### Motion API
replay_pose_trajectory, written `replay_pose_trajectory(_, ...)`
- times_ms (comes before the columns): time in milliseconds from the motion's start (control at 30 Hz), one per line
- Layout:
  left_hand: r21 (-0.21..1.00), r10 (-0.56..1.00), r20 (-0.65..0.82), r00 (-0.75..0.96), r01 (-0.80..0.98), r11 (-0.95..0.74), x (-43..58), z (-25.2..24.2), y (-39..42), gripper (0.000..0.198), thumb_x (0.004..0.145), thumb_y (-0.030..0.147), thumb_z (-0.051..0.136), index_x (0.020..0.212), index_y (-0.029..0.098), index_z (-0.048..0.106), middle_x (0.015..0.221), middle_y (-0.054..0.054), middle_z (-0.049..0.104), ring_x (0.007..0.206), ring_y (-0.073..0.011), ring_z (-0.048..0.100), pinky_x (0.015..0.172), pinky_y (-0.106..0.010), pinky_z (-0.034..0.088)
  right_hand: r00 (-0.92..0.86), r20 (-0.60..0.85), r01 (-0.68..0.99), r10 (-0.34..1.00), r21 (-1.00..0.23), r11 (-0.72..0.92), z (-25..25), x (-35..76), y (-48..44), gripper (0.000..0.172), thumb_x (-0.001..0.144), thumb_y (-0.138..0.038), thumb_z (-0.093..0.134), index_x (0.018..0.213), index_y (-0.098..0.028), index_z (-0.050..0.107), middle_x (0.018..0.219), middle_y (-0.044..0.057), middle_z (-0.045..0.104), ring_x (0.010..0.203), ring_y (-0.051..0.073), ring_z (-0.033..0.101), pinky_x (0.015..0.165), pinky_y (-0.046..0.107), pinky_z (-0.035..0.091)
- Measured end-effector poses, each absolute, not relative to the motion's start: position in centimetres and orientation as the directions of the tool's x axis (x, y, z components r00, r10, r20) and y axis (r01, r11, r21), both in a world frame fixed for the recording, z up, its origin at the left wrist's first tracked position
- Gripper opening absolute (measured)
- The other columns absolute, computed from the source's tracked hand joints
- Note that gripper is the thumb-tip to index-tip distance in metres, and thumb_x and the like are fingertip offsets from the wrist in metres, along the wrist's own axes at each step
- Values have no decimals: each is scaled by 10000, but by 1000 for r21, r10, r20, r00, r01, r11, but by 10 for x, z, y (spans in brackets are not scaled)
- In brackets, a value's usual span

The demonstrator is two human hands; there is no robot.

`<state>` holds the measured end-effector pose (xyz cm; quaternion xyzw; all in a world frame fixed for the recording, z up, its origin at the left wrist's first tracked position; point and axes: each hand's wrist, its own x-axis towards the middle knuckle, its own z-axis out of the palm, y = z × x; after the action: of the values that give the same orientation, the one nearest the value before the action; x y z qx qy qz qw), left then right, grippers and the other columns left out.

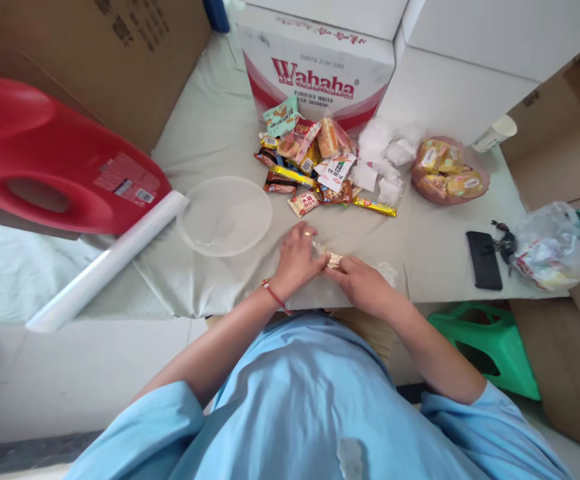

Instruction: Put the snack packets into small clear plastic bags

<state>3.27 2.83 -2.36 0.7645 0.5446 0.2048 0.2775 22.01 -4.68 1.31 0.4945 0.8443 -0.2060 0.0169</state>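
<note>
Both of my hands are close together over the cloth-covered table near its front edge. Between them lies a small gold-wrapped snack (335, 259), partly covered by the fingers. My left hand (297, 257), with a ring and a red bracelet, is closed at the snack's left end, thumb against it. My right hand (363, 281) pinches its right end between thumb and fingers. Clear plastic film (387, 273) shows crumpled around the snack and beside my right hand. A round translucent lid or dish (225, 217) lies to the left of my hands.
Several packaged snacks (315, 163) are heaped before a Wahaha carton (320, 73), with crumpled white paper (385, 157) beside them. Right: a pink bowl (423, 190) of yellow packets, a phone (485, 261), a plastic bag (553, 247). Left: a film roll (107, 263) and red jug (77, 160).
</note>
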Motion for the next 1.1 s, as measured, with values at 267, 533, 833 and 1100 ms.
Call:
replay_pose_trajectory(267, 810, 977, 101, 187, 555, -190, -9, -33, 9, 94, 864, 287, 682, 844, 196, 680, 1258, -108, 686, 1250, -284, 633, 1083, -473, 531, -424, 130, 644, 896, -653, 399, -12, 244, -72, 480, 1044, -198, 541, 1521, -247, 523, 1321, 164, 647, 1177, 287, 618, 997, 480, 560)
replay_pose_trajectory(533, 750, 837, 262, 481, 444, -490, 49, -2, -23, 190, 1006, 242, 552, 1083, 195, 720, 1186, -104, 761, 1136, -225, 698, 998, -391, 555, -368, 169, 626, 914, -682, 378, -17, 229, -72, 374, 1032, -171, 515, 1377, -234, 644, 1274, 147, 686, 1179, 283, 623, 994, 480, 554)
replay_pose_trajectory(833, 339, 644, 287, 709, 554, -761, 49, -37, -41, 474, 1007, 146, 501, 1466, 152, 617, 1548, -130, 627, 1396, -273, 590, 1100, -428, 448, 207, 160, 820, 965, -567, -82, -25, 284, -97, 431, 953, -485, 694, 1292, -220, 713, 1312, 183, 641, 1211, 355, 585, 1040, 575, 534)
replay_pose_trajectory(1100, 249, 622, 312, 719, 570, -783, 48, -44, -40, 468, 1019, 122, 475, 1461, 142, 630, 1558, -117, 619, 1393, -250, 593, 1112, -409, 448, 220, -27, 611, 975, -775, -159, -14, 287, -100, 226, 954, -462, 646, 925, -238, 667, 1037, 98, 703, 950, 255, 653, 859, 435, 575)
